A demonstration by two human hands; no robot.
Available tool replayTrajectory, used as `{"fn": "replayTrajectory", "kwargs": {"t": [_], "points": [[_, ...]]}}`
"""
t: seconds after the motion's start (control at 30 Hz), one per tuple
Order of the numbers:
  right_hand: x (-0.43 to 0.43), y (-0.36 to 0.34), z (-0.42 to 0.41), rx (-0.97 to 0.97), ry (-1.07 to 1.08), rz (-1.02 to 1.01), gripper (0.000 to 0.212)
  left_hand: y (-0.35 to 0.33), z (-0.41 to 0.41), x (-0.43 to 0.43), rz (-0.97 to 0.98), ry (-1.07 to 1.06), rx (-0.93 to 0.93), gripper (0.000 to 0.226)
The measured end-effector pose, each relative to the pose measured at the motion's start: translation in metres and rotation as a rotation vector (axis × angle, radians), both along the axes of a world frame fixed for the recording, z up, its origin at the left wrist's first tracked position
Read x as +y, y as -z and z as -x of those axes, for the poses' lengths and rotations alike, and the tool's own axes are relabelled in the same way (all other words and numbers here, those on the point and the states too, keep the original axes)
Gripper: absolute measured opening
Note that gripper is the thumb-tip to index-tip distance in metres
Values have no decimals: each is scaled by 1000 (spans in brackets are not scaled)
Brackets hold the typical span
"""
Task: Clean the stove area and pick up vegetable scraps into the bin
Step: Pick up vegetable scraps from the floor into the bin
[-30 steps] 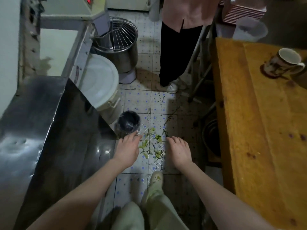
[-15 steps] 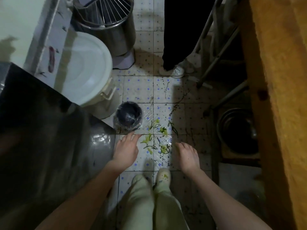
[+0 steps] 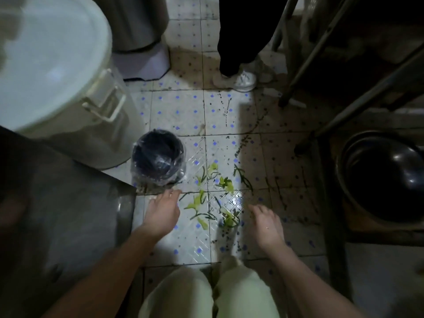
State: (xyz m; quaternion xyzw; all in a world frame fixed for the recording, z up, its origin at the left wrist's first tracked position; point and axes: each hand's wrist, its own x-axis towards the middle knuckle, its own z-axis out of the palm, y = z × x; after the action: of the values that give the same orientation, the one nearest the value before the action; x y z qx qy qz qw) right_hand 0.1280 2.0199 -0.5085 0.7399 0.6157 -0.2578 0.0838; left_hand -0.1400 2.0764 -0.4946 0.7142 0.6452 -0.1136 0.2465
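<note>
Both grips empty above the scraps on the floor (image 3: pixel 183 246).
My left grip (image 3: pixel 161 213) and right grip (image 3: pixel 266 223) are wide, fingers loose, holding nothing. The green vegetable scraps (image 3: pixel 198 200) lie on the tiles between them, and the small dark bin (image 3: pixel 140 148) stands just beyond my left fingertips.

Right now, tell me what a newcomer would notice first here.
Green vegetable scraps lie scattered on the dotted floor tiles at centre, beside a small dark bin. The left hand and right hand hover, open, on either side of them. A big white lidded bucket fills the upper left.
</note>
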Motion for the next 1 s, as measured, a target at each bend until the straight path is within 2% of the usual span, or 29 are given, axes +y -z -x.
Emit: {"fn": "replayTrajectory", "kwargs": {"t": [0.1,0.23,0.47,0.73,1.0], "points": [[5,52,-9,12,10,22,62,50,7,8,29,-21,10,52],[17,117,-19,84,57,35,55,112,15,19,57,-56,29,51],[43,201,-15,74,8,-15,66,204,24,20,106,-117,39,53],[64,256,-18,144,-1,-26,65,266,26,45,34,-117,36,52],[81,273,3,96,-209,-196,57,297,36,65,3,-62,128,45]]}}
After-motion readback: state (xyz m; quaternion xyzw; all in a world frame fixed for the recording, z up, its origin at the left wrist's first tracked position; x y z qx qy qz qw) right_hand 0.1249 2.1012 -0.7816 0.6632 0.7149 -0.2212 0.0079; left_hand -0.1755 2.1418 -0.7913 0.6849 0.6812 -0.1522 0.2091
